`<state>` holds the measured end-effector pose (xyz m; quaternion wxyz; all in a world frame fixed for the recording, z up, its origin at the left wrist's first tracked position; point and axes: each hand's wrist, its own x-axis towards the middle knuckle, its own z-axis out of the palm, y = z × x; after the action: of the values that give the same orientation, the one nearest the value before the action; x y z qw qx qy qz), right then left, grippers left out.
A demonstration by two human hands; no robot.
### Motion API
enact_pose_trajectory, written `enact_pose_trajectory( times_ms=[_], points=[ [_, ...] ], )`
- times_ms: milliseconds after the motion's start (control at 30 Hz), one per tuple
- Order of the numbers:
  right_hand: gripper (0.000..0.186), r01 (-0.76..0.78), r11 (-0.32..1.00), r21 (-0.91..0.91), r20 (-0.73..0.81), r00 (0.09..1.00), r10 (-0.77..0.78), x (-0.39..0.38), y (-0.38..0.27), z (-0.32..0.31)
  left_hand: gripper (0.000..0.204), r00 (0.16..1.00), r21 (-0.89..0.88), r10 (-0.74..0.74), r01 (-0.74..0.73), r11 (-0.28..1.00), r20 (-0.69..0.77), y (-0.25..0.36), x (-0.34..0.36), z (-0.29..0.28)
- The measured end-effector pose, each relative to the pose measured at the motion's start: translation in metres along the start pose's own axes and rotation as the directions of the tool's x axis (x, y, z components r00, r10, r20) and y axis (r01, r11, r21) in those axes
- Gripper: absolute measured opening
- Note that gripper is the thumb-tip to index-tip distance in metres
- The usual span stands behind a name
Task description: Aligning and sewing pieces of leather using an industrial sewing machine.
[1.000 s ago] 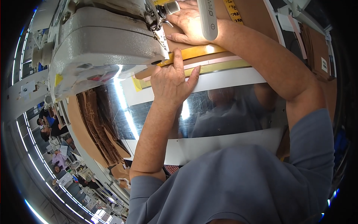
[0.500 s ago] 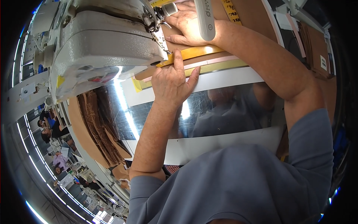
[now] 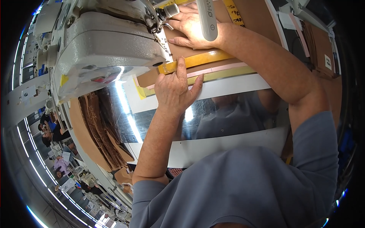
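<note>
My right hand (image 3: 188, 28) lies flat on a brown sheet (image 3: 256, 41), its fingers spread. A grey-white lamp arm (image 3: 207, 22) hides part of that hand. Closer to me, my left hand (image 3: 173, 91) presses its outstretched index fingertip on a glossy yellow strip (image 3: 209, 58), with the thumb held apart. Its other fingers look bent and are partly hidden. The yellow strip lies along the brown sheet, its left end beside the needle area (image 3: 165, 51) of a sewing machine (image 3: 114, 41). A second yellow strip (image 3: 235, 17) with handwriting crosses the sheet farther right.
A pink strip and a dull yellow guide (image 3: 224, 75) run along the near side of the work. A shiny metal plate (image 3: 228, 114) covers the table before me. Stacked brown pieces (image 3: 100, 129) sit at left, with more brown panels (image 3: 319, 49) at far right.
The yellow strip and brown sheet have shifted slightly toward me at the machine. My left index fingertip has moved a little nearer too. My right hand stays flat on the sheet.
</note>
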<state>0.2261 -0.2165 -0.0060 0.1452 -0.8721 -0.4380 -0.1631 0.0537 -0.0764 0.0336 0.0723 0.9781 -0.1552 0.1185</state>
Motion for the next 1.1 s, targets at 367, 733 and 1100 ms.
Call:
enact_pose_trajectory(
  times_ms=[367,733,1100],
  points=[
    [0.054,0.020,0.998,0.064,0.036,0.999,-0.023,-0.016,-0.008,-0.016,0.079,0.996,-0.028,0.071,-0.073,0.997,-0.054,-0.002,-0.015,0.006],
    [0.055,0.037,0.977,0.212,-0.034,0.999,-0.031,-0.028,-0.018,-0.020,0.079,0.999,-0.041,-0.020,0.022,0.999,0.040,0.015,-0.032,-0.010],
    [0.053,0.057,0.978,0.201,-0.056,0.997,-0.046,-0.041,-0.030,-0.026,0.079,0.999,-0.049,-0.012,0.014,0.999,0.046,0.025,-0.046,-0.019]
  ],
)
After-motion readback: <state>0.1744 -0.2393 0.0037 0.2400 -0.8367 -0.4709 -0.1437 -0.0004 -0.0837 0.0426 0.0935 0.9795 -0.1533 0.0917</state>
